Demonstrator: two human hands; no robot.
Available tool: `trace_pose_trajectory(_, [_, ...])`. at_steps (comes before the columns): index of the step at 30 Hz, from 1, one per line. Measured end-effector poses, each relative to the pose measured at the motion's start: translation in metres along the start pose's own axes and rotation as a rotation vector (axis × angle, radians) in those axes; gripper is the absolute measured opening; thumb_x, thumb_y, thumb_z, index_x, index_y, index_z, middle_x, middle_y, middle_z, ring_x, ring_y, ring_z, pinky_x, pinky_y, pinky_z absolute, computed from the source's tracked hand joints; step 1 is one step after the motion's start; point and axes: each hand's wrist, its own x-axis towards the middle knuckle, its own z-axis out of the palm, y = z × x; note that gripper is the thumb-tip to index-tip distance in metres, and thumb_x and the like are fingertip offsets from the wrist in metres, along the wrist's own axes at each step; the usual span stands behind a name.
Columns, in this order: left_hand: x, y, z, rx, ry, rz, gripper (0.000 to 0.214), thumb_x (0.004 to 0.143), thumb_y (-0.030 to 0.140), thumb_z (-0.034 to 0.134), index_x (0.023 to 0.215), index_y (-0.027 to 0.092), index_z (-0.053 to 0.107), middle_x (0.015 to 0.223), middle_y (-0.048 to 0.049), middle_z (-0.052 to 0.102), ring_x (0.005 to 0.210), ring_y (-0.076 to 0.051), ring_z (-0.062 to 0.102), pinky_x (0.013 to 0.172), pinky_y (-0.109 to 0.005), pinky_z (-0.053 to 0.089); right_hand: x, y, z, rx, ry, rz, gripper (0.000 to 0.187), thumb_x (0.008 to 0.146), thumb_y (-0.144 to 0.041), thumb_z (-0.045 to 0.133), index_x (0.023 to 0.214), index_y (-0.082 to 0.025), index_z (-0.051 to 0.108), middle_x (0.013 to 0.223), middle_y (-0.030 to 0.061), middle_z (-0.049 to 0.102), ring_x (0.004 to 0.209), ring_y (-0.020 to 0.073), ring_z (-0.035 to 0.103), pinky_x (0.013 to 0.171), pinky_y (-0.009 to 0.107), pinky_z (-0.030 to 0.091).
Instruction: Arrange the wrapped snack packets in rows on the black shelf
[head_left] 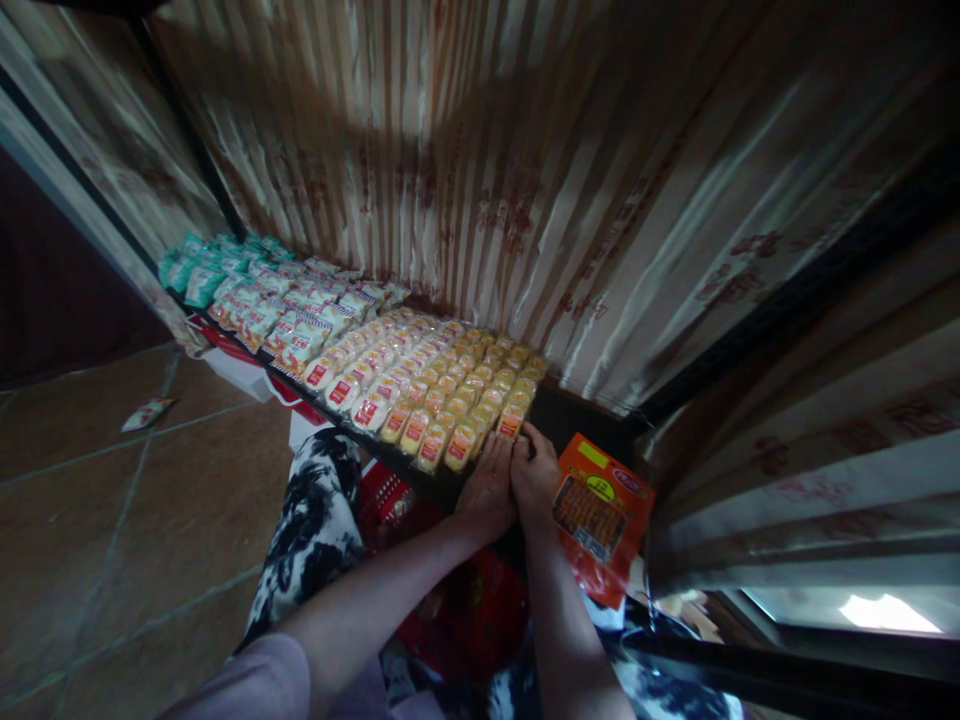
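The left hand lies flat, fingers stretched against the near right corner of the yellow packet block, gripping nothing; the right hand, touching it, has fingertips on the end packet at that corner, whether pinched or merely pressed I cannot tell. To seat it well, I judge, lean the packet at its row's slant while the left hand steadies the neighbours; push gently, lest the block slide on the dark surface; keep the orange bag, just right of the block, clear.
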Motion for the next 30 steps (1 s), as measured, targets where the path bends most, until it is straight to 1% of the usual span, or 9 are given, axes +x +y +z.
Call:
trace_pose_trajectory(4, [-0.001,0.0,-0.001,-0.039,-0.006,-0.032,0.057,0.085,0.013,0.037,0.14,0.01,0.023,0.146,-0.0154,0.03,0.139,-0.023,0.017,0.112,-0.048,0.028,-0.001,-0.002,0.0,0.013,0.064,-0.009,0.044,0.079,-0.031,0.036,0.104,-0.01,0.064,0.109,0.0161,0.062,0.104,0.0223,0.055,0.096,0.039,0.041])
trace_pose_trajectory(6, [-0.001,0.001,-0.002,-0.045,-0.01,-0.033,0.056,0.085,0.014,0.037,0.139,0.009,0.024,0.145,-0.0155,0.031,0.139,-0.022,0.018,0.112,-0.047,0.028,0.0,-0.002,0.001,0.02,0.058,0.003,0.044,0.078,-0.03,0.036,0.106,-0.01,0.064,0.113,0.0156,0.061,0.108,0.0228,0.053,0.099,0.04,0.039])
trace_pose_trajectory(8, [-0.001,0.001,-0.003,-0.045,-0.023,-0.034,0.056,0.085,0.015,0.037,0.139,0.007,0.025,0.145,-0.0166,0.031,0.139,-0.022,0.018,0.113,-0.045,0.027,0.001,-0.001,0.002,0.026,-0.002,0.044,0.046,0.078,-0.03,0.035,0.111,-0.012,0.062,0.114,0.0134,0.062,0.108,0.0221,0.054,0.099,0.04,0.039])
trace_pose_trajectory(11, [0.001,0.001,-0.003,-0.041,-0.035,-0.041,0.057,0.084,0.016,0.038,0.138,0.004,0.025,0.145,-0.0183,0.031,0.139,-0.023,0.017,0.113,-0.045,0.027,0.001,-0.001,0.001,0.037,-0.11,0.124,0.05,0.079,-0.032,0.034,0.118,-0.014,0.059,0.11,0.0119,0.065,0.101,0.0214,0.058,0.094,0.038,0.042])
trace_pose_trajectory(15, [0.002,-0.001,0.0,-0.035,-0.028,-0.03,0.056,0.084,0.012,0.035,0.139,0.007,0.024,0.145,-0.017,0.03,0.139,-0.022,0.018,0.112,-0.047,0.027,0.001,-0.005,-0.003,0.061,-0.156,0.137,0.053,0.079,-0.034,0.033,0.12,-0.012,0.058,0.111,0.0137,0.065,0.1,0.022,0.059,0.092,0.036,0.042])
trace_pose_trajectory(19, [0.001,-0.003,0.002,-0.03,-0.009,-0.027,0.056,0.084,0.011,0.035,0.139,0.011,0.025,0.146,-0.0146,0.03,0.139,-0.021,0.017,0.112,-0.048,0.028,-0.001,-0.006,-0.003,0.065,-0.113,0.145,0.053,0.078,-0.034,0.035,0.121,-0.012,0.057,0.114,0.014,0.063,0.105,0.0225,0.057,0.095,0.037,0.041])
trace_pose_trajectory(23, [-0.001,-0.001,-0.003,-0.029,0.015,-0.005,0.053,0.085,0.017,0.039,0.137,0.01,0.03,0.144,-0.0147,0.034,0.138,-0.023,0.019,0.112,-0.048,0.028,-0.005,-0.006,-0.002,0.095,-0.013,0.129,0.051,0.078,-0.033,0.037,0.12,-0.013,0.057,0.114,0.0125,0.063,0.107,0.0218,0.056,0.097,0.038,0.04])
trace_pose_trajectory(27, [-0.005,0.005,-0.01,-0.03,0.05,0.03,0.045,0.085,0.02,0.043,0.129,0.012,0.042,0.136,-0.0121,0.045,0.133,-0.021,0.032,0.112,-0.043,0.03,-0.012,-0.008,-0.005,0.097,0.026,0.063,0.047,0.076,-0.029,0.037,0.113,-0.011,0.06,0.113,0.0145,0.062,0.106,0.0229,0.056,0.098,0.041,0.039])
trace_pose_trajectory(30, [-0.008,0.008,-0.013,-0.017,0.068,0.048,0.036,0.085,0.02,0.045,0.12,0.013,0.05,0.126,-0.0108,0.054,0.125,-0.02,0.042,0.11,-0.04,0.034,-0.02,-0.01,-0.01,0.075,0.026,0.07,0.046,0.076,-0.028,0.036,0.11,-0.01,0.062,0.11,0.016,0.063,0.104,0.0238,0.057,0.096,0.042,0.041])
